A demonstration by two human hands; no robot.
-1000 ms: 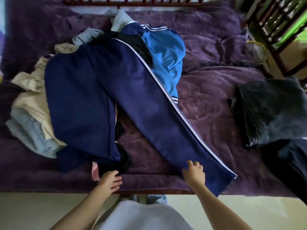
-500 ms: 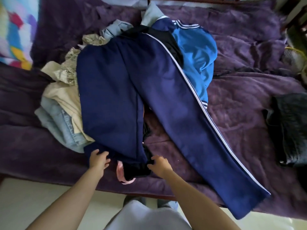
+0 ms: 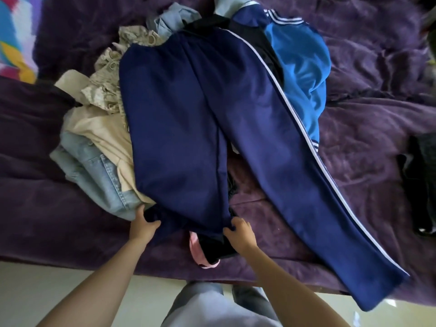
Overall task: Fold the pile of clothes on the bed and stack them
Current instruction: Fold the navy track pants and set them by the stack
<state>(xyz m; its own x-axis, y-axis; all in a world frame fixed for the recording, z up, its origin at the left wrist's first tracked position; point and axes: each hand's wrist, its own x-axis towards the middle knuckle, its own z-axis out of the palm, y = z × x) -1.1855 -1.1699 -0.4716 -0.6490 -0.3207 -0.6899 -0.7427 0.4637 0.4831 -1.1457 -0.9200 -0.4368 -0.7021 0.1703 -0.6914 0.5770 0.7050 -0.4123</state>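
Navy track pants (image 3: 188, 138) lie spread over the clothes pile (image 3: 101, 128) on the purple bed (image 3: 365, 173). One leg (the white-striped one) reaches the bed's near edge. The left hand (image 3: 144, 226) pinches the other leg's outer hem corner, and the right hand (image 3: 240, 234) pinches its inner corner. Light jeans (image 3: 94, 171) lie just left of the pants.

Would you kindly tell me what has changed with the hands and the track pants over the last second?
The right hand let go of the striped leg's hem and moved left to the other leg of the navy track pants. The left hand reached from the bed's edge to that hem's outer corner. Both now grip that hem. The pants, the pile of clothes and the purple blanket lie as before.
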